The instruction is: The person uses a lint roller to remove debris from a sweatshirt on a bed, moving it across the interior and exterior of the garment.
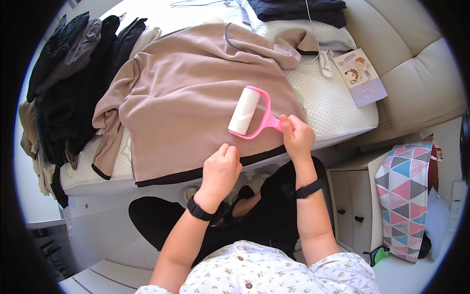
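Note:
A brown long-sleeved top (186,98) with black edging is spread across the mattress in front of me. My right hand (298,136) is wrapped round the pink handle of a lint roller (245,110), which I hold above the garment's lower right part. The roller's white sheet looks wrinkled. Close to the black hem, my left hand (223,169) is curled into a fist with its fingers pressed together. Whatever it may hold is hidden inside the fist. Both wrists wear black bands.
Dark and beige clothes (68,93) are heaped on the left. At the right lie a booklet (360,77), a white controller (325,64) with a cord, and folded dark clothing (298,11). A cabinet (350,206) and a triangle-patterned bag (404,201) stand below, beside the beige headboard (411,63).

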Tool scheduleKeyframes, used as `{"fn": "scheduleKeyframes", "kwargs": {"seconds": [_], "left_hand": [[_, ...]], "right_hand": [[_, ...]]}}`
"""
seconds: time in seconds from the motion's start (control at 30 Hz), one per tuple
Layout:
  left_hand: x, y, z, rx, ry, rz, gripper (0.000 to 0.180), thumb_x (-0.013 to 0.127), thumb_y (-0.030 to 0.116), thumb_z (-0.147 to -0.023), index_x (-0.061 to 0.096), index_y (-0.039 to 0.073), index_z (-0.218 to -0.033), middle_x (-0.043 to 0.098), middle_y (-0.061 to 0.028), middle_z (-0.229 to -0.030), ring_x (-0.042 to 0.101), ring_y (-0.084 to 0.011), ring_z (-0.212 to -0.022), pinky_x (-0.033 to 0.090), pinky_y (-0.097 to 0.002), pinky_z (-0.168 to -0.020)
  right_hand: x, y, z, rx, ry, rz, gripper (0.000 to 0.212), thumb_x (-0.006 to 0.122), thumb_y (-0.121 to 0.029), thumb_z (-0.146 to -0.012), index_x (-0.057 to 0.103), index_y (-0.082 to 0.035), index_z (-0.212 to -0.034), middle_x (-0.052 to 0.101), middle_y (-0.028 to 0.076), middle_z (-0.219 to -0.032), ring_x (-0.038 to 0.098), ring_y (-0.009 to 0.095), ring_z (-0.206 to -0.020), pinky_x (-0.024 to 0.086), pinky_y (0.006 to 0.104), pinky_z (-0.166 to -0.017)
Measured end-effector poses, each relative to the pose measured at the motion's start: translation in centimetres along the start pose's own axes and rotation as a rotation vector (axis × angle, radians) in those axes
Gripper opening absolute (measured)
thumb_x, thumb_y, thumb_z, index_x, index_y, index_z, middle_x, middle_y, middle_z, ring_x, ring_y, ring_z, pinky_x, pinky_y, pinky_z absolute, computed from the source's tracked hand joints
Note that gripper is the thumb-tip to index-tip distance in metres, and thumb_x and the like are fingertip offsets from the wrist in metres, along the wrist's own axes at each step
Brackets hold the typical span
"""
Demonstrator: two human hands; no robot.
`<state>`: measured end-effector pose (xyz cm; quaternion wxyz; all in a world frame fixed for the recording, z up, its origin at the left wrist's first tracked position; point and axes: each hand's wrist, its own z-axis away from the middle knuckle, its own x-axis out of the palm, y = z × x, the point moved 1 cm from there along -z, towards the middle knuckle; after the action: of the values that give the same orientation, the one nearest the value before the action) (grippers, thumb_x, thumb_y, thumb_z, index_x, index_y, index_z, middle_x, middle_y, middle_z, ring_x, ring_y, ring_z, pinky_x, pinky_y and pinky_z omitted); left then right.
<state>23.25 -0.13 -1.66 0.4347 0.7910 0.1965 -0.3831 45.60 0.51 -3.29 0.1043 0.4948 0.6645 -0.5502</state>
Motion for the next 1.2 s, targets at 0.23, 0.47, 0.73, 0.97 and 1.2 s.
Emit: {"fn": "scheduleKeyframes", "kwargs": {"seconds": [0.23, 0.47, 0.73, 0.97, 1.2], "left_hand": [[-1.2, -0.3, 0.1, -0.060, -0.040, 0.122, 0.013, 0.060, -0.003, -0.075, 0.051, 0.002, -0.083, 0.054, -0.0138, -0.080, 0.057, -0.0355, -0.071, 0.049, -0.0426, -0.061], [-2.1, -0.9, 0.5, -0.096, -0.016, 0.149, 0.012, 0.058, -0.007, -0.074, 0.051, 0.001, -0.080, 0.051, -0.0115, -0.076, 0.054, -0.0268, -0.061, 0.045, -0.0345, -0.057], [-1.1, -0.1, 0.0, -0.003, -0.046, 0.180, 0.014, 0.068, -0.004, -0.072, 0.058, 0.002, -0.080, 0.054, -0.0082, -0.073, 0.058, -0.0220, -0.058, 0.049, -0.0317, -0.055], [-0.6, -0.1, -0.7, 0.007, -0.097, 0.033, 0.010, 0.066, 0.001, -0.073, 0.057, 0.003, -0.077, 0.057, -0.0105, -0.077, 0.060, -0.0311, -0.065, 0.050, -0.0378, -0.059], [-1.2, 0.2, 0.2, -0.009, -0.080, -0.040, 0.010, 0.060, 0.000, -0.077, 0.053, 0.005, -0.082, 0.055, -0.0101, -0.078, 0.059, -0.0328, -0.067, 0.049, -0.0402, -0.058]], "right_hand": [[0.1, -0.2, -0.1, -0.019, 0.020, -0.023, 0.061, 0.048, -0.060, -0.092, 0.049, -0.008, -0.059, 0.047, 0.013, -0.050, 0.048, 0.034, -0.048, 0.033, 0.0427, -0.045], [-0.1, -0.4, -0.1, -0.017, 0.021, -0.033, 0.060, 0.049, -0.059, -0.091, 0.049, -0.008, -0.059, 0.046, 0.013, -0.050, 0.048, 0.034, -0.047, 0.032, 0.0426, -0.045], [0.0, -0.2, -0.1, -0.036, 0.023, -0.004, 0.060, 0.049, -0.058, -0.092, 0.048, -0.008, -0.059, 0.046, 0.012, -0.049, 0.047, 0.033, -0.047, 0.032, 0.0422, -0.044], [0.3, 0.0, -0.2, -0.045, 0.050, -0.007, 0.060, 0.048, -0.058, -0.092, 0.047, -0.008, -0.058, 0.044, 0.013, -0.048, 0.046, 0.033, -0.046, 0.031, 0.0420, -0.044], [0.3, 0.1, 0.1, -0.021, 0.029, 0.007, 0.060, 0.049, -0.057, -0.092, 0.048, -0.008, -0.058, 0.045, 0.013, -0.049, 0.047, 0.033, -0.047, 0.031, 0.0427, -0.044]]}}
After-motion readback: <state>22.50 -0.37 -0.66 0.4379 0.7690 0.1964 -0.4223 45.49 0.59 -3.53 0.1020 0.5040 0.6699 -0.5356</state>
